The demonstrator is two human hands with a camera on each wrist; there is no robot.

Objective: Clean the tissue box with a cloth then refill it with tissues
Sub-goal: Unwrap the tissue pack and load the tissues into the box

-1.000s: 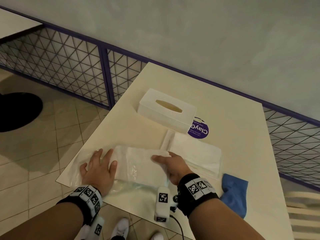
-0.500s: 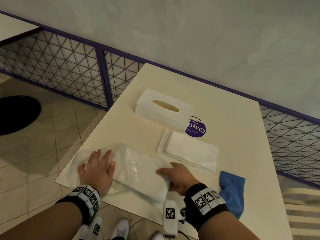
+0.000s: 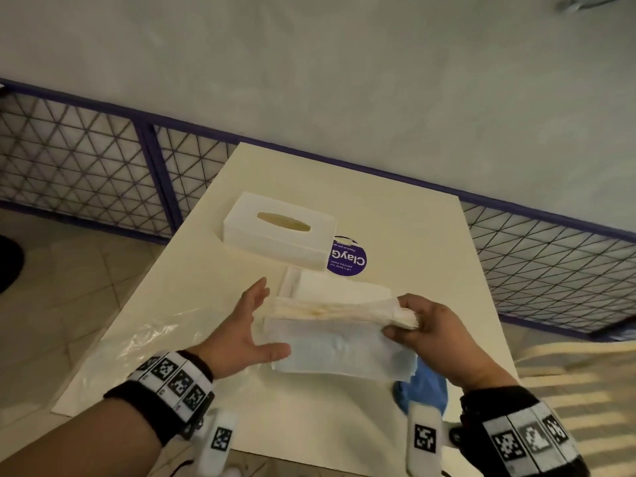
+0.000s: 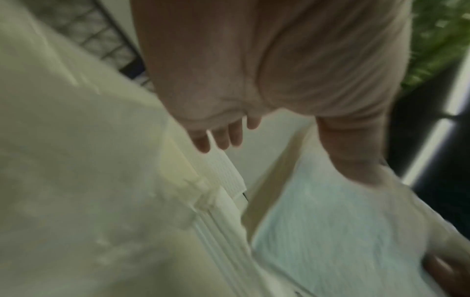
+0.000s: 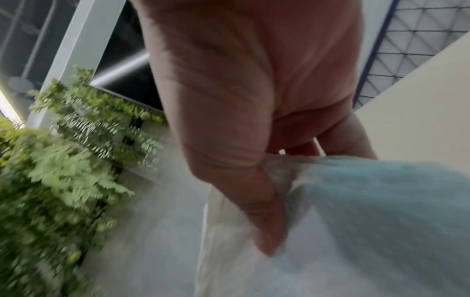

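The white tissue box cover [image 3: 278, 232] stands on the cream table [image 3: 406, 235], its oval slot facing up. Just in front of it lies the box's flat base [image 3: 292, 278] with a few white tissues on it. A thick stack of white tissues [image 3: 337, 335] hangs in the air above the table's near part. My right hand [image 3: 402, 320] pinches the stack's right end, thumb underneath [image 5: 264, 217]. My left hand [image 3: 256, 321] is open with straight fingers at the stack's left end, the thumb against the tissues [image 4: 356, 170]. The blue cloth [image 3: 425, 390] lies under the stack near my right wrist.
An empty clear plastic wrapper [image 3: 137, 342] lies flat on the table's near left corner. A round purple sticker [image 3: 348, 259] sits right of the box cover. Purple-framed mesh fencing [image 3: 86, 166] runs behind the table. A slatted chair [image 3: 578, 380] stands at the right.
The tissue stack has come out of the plastic wrapper and risen off the table in my right hand. My left hand has left the wrapper and moved right to the stack's left end.
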